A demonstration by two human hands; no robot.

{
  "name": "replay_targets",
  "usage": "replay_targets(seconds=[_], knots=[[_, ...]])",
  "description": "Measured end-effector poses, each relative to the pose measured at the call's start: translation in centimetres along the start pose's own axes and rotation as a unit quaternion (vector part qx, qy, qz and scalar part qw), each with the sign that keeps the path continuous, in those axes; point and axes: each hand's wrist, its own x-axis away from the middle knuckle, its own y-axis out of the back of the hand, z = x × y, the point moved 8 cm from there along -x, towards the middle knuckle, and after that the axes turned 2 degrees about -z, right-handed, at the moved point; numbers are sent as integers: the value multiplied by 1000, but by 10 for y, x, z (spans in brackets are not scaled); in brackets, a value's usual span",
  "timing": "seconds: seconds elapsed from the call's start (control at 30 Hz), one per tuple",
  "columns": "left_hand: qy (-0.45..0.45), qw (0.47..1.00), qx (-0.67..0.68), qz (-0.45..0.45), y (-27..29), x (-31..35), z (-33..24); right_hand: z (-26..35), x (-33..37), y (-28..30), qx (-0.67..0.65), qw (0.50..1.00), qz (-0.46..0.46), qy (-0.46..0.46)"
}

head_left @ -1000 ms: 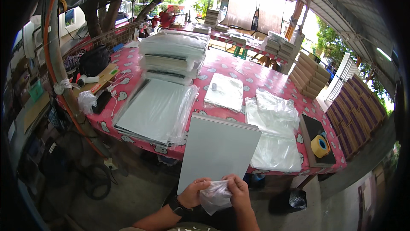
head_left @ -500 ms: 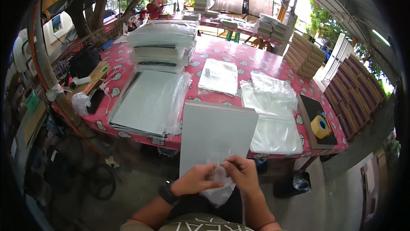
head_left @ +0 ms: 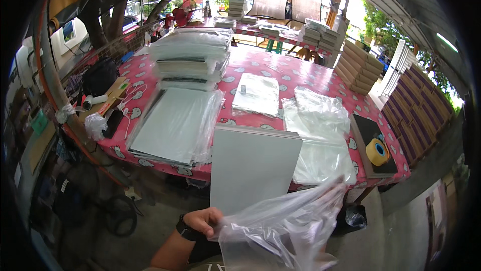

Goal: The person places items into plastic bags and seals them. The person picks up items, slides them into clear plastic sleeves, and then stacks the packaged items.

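Bag (head_left: 280, 226) spread at near centre, nothing visibly inside, left hand (head_left: 203, 222) with fingers clamped on its left edge, right hand (head_left: 337, 186) too blurred to tell, boards (head_left: 255, 165) just beyond not yet bagged, pile (head_left: 173, 128) on worktop (head_left: 298, 73) at left seemingly sleeved already.

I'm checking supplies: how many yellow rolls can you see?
1: the yellow roll sits on the dark panel at the right end of the pink-covered table. Others could be hidden behind the tall stack.
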Motion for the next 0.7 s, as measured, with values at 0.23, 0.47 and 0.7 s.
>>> replay_targets(seconds=[0.23, 0.47, 0.7], knots=[[-370, 822, 258, -348, 34, 9, -95, -56, 20, 27, 467, 817, 306, -142], [-243, 906, 172, -300, 24, 0, -71, -7, -12, 92, 104, 994, -19, 32], [-259, 932, 131, -216, 25, 2, -62, -7, -8, 85, 151, 973, -156, 79]])
